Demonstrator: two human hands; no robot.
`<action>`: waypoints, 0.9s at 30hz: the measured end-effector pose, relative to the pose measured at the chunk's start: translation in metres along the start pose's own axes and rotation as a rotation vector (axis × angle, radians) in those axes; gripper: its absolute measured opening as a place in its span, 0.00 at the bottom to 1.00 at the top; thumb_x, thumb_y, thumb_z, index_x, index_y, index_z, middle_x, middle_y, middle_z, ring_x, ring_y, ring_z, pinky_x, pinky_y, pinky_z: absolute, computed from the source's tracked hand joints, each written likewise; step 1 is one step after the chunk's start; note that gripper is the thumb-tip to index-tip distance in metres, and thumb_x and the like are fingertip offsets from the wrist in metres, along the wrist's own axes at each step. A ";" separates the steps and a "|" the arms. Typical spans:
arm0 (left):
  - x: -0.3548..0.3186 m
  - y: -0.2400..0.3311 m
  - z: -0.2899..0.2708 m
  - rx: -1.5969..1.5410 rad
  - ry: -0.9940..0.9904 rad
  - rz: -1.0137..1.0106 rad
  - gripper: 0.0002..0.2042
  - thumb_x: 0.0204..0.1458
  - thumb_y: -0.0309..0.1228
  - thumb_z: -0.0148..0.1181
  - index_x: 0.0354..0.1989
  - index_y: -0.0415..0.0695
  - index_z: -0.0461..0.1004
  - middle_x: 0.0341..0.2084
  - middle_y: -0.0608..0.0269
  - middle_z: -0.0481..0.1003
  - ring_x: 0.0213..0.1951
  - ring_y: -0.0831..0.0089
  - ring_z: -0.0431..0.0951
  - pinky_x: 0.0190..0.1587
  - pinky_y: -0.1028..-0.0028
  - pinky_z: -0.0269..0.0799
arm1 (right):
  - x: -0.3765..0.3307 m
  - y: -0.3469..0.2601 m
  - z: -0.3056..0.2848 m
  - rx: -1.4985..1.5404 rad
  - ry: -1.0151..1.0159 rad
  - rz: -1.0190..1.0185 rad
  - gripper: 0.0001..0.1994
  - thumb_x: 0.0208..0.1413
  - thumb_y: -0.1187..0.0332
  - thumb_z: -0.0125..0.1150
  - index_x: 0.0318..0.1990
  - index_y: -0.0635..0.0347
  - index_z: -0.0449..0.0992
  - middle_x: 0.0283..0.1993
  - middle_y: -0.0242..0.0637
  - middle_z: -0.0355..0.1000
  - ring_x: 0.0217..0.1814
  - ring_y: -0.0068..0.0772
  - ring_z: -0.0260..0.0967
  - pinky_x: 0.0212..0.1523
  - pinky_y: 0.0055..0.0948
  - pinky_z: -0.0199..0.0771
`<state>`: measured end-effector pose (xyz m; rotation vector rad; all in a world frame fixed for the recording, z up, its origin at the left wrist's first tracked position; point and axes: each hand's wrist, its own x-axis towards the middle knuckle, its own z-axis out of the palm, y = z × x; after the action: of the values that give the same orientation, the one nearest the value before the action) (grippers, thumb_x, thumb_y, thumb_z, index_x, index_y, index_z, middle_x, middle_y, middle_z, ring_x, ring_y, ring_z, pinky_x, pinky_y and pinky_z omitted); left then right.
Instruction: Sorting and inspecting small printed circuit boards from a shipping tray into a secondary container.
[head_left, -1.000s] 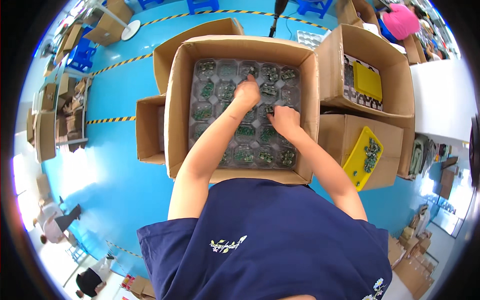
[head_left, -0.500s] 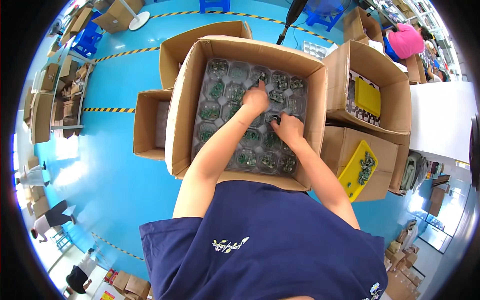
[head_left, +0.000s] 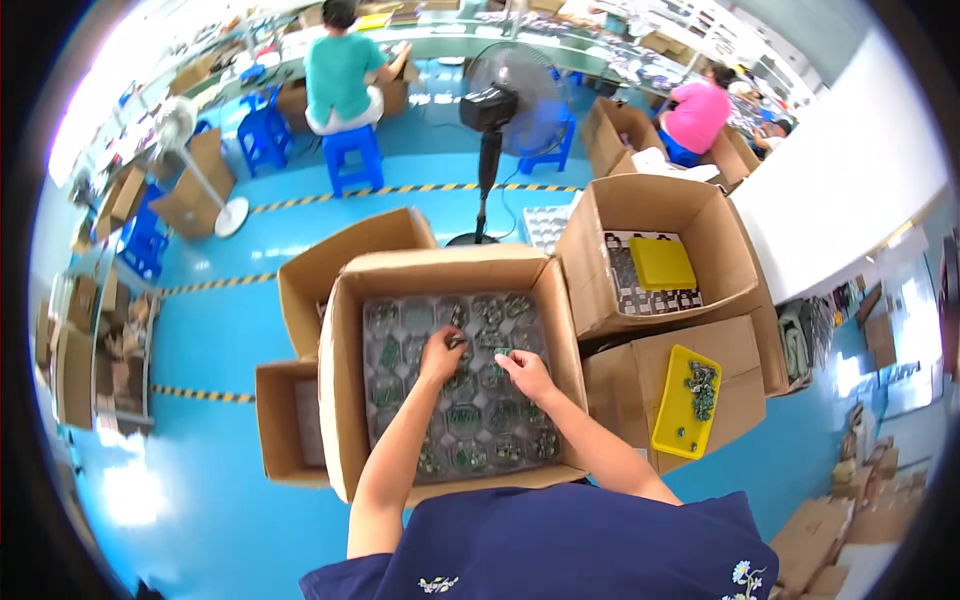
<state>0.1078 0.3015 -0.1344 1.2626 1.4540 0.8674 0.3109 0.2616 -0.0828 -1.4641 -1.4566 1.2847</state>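
A small green board (head_left: 502, 352), held over a clear tray (head_left: 417, 318).
The right hand (head_left: 528, 376) has its grip pinched on the board; the left hand (head_left: 439, 357) curls just to its left (I can't tell if that grip holds anything). More green boards (head_left: 463, 416) sit in the tray's cups, inside a brown box (head_left: 440, 263). To the right, a yellow tray (head_left: 671, 426) of little parts (head_left: 703, 390) lies on another box (head_left: 628, 378).

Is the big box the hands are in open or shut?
Open. Nothing covers the cardboard box: the left hand and right hand reach in over a plastic tray of green circuit boards.
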 end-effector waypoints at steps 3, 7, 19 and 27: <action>-0.021 0.032 -0.008 -0.776 -0.187 -0.227 0.08 0.48 0.25 0.55 0.38 0.48 0.70 0.29 0.68 0.71 0.29 0.73 0.74 0.32 0.76 0.72 | -0.010 -0.029 0.003 0.108 0.048 -0.035 0.16 0.57 0.60 0.58 0.20 0.57 0.68 0.17 0.19 0.59 0.20 0.09 0.51 0.19 0.18 0.49; -0.068 0.067 -0.007 -1.381 -0.289 -0.396 0.06 0.50 0.29 0.50 0.36 0.49 0.70 0.33 0.70 0.71 0.32 0.74 0.74 0.35 0.73 0.72 | -0.031 -0.088 0.022 -0.015 -0.012 -0.196 0.14 0.55 0.63 0.58 0.23 0.64 0.70 0.17 0.26 0.59 0.22 0.14 0.52 0.20 0.24 0.55; -0.135 0.054 -0.033 -1.578 -0.087 -0.448 0.10 0.59 0.39 0.51 0.30 0.49 0.73 0.37 0.60 0.77 0.33 0.70 0.77 0.37 0.69 0.76 | -0.077 -0.130 0.057 -0.448 -0.235 -0.268 0.21 0.52 0.49 0.57 0.26 0.61 0.73 0.23 0.47 0.72 0.27 0.52 0.72 0.28 0.44 0.70; -0.169 0.058 -0.019 -1.872 -0.254 -0.440 0.15 0.57 0.45 0.47 0.35 0.48 0.74 0.40 0.59 0.75 0.49 0.64 0.72 0.56 0.60 0.64 | -0.095 -0.165 0.062 -0.684 -0.242 -0.259 0.21 0.53 0.48 0.56 0.29 0.60 0.74 0.24 0.46 0.72 0.27 0.46 0.73 0.28 0.39 0.70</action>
<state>0.1009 0.1503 -0.0384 -0.3640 0.2091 1.1285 0.2158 0.1792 0.0734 -1.4807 -2.3184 0.8556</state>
